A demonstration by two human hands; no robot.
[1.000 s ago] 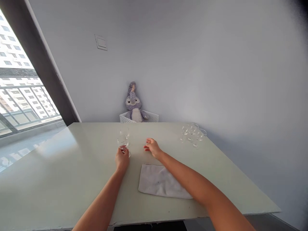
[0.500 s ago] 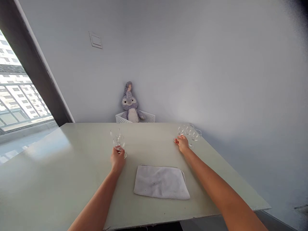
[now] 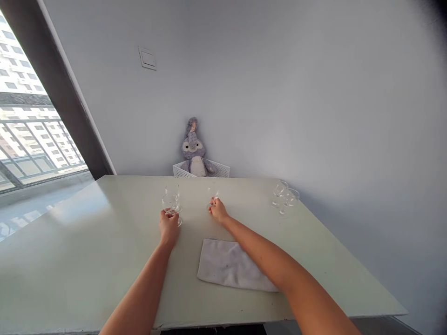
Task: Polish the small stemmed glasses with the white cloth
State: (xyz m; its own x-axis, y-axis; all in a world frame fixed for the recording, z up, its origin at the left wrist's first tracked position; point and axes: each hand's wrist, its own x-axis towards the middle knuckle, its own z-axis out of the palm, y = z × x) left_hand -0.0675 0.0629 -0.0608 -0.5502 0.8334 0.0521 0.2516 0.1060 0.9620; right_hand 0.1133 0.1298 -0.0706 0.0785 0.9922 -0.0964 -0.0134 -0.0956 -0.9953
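My left hand is closed around the lower part of a clear stemmed glass on the left of the table. Just behind it stands another stemmed glass, with a further foot showing beside my fingers. Near the table's middle, my right hand pinches a third stemmed glass low on its stem; its bowl is faint against the table. Over on the right, two stemmed glasses stand close together, apart from both hands.
A folded grey-white cloth lies at the front of the table, partly under my right forearm. Behind the far edge, a plush toy sits in a white perforated basket. A wall borders the right side; a window is at left.
My right hand has moved left from the group at the right, bringing one glass to the table's middle. My left hand stays at its glass. The view has shifted slightly.
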